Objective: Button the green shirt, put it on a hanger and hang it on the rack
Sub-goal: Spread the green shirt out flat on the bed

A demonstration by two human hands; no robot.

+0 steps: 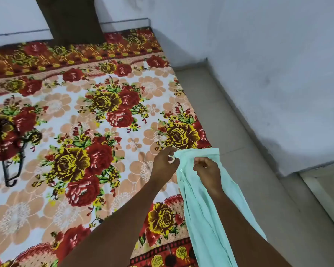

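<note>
Both hands held the green shirt (204, 199) up over the bed's (69, 170) right edge, prob. so the placket hung straight for buttoning. Left hand (165, 166) pinched the placket edge near the top, fingers curled on the cloth; right hand (207, 170) gripped the fabric just beside it, w/ a white button (181, 170) showing between them. Buttoning looked in progress, not done. Black hanger (12, 151) lay well apart on the floral bedsheet, far left, untouched. Rack not in view.
</note>
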